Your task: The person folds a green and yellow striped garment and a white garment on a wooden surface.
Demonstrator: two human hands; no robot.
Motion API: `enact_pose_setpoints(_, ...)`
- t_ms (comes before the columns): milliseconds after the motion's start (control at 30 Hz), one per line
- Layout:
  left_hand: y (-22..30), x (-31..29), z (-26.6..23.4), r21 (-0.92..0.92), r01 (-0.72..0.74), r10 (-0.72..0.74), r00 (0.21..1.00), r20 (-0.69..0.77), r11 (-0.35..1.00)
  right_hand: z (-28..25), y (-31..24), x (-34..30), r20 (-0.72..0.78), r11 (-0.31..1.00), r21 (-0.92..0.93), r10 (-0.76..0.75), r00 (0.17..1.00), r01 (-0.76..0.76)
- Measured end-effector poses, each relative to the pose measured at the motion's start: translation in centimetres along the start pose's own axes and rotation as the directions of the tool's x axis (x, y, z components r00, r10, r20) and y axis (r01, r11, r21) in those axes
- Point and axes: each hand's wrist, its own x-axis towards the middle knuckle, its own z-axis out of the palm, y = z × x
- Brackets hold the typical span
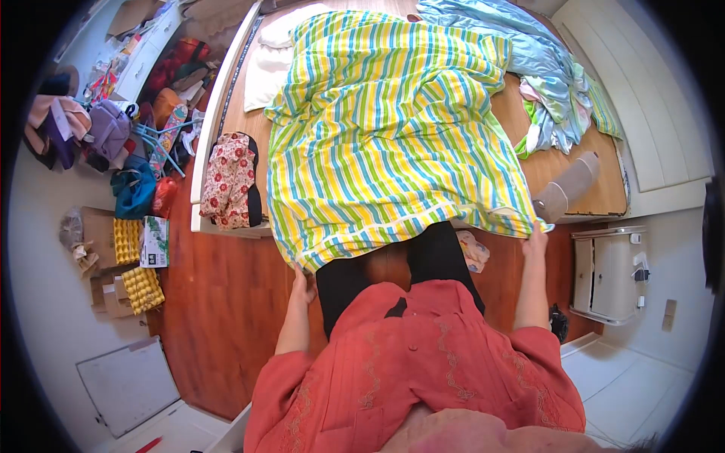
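A yellow, green, blue and white striped quilt cover point(385, 143) lies spread over the bed, its near edge hanging a little past the bed's front. My left hand point(303, 287) is closed on its near left corner. At the near right corner, my right hand point(537, 238) pinches the cloth. Between the two hands the near edge sags in front of my black trousers. Small wrinkles run across the cloth, more of them toward the far side.
On the wooden bed board point(517, 113) lie a folded floral cloth point(229, 180), a rolled beige mat point(566, 185) and a bunched light-blue quilt point(529, 57). A white bedside cabinet point(608, 275) stands at the right. Bags point(112, 128), cartons and yellow egg trays point(142, 290) crowd the left wall.
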Motion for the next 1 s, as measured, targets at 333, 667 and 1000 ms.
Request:
enact_pose_setpoints(333, 2.9, 1.5, 2.2, -0.21, -0.124, 0.093, 0.984, -0.152, 0.97, 5.9, 0.9, -6.0, 0.143, 0.972, -0.021, 0.236, 0.961, -0.235)
enact_pose_setpoints(667, 22.3, -15.7, 6.7, -0.291, -0.702, 0.739, 0.673, 0.026, 0.65, 9.8, -13.6, -6.6, 0.319, 0.928, 0.051, -0.364, 0.875, 0.368)
enact_pose_setpoints(1000, 12.5, -18.9, -1.5, 0.185, -0.496, 0.523, 0.84, -0.144, 0.848, -8.0, -16.6, 0.6, -0.262, 0.929, 0.041, -0.345, 0.901, 0.368)
